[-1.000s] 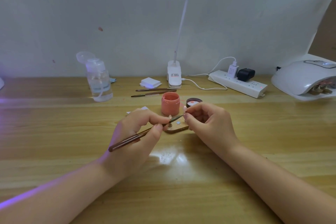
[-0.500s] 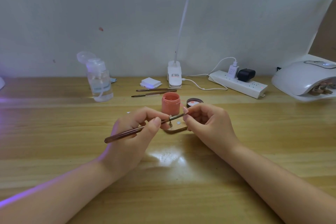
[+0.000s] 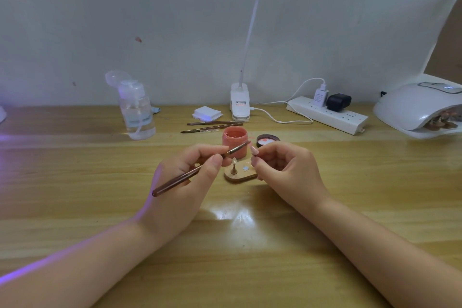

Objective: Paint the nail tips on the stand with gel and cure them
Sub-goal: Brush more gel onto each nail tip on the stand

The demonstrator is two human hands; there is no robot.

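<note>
My left hand (image 3: 185, 182) grips a brown brush (image 3: 200, 169), its tip raised in front of the open coral gel pot (image 3: 235, 141). My right hand (image 3: 282, 170) pinches a small holder with a pale pink nail tip (image 3: 254, 150) lifted just right of the brush tip. Between the hands a wooden stand (image 3: 241, 174) lies on the table, with one upright holder and nail tip (image 3: 234, 165) on its left and a bare round magnet spot beside it.
The pot's lid (image 3: 268, 140) lies to its right. Two spare brushes (image 3: 212, 125), white pads (image 3: 207, 112), a pump bottle (image 3: 136, 110), a clip lamp base (image 3: 240, 105), a power strip (image 3: 327, 115) and a white curing lamp (image 3: 422, 110) with stands inside line the back.
My right hand has lifted one nail tip holder off the stand. The brush tip has risen from the stand up to the level of the pot.
</note>
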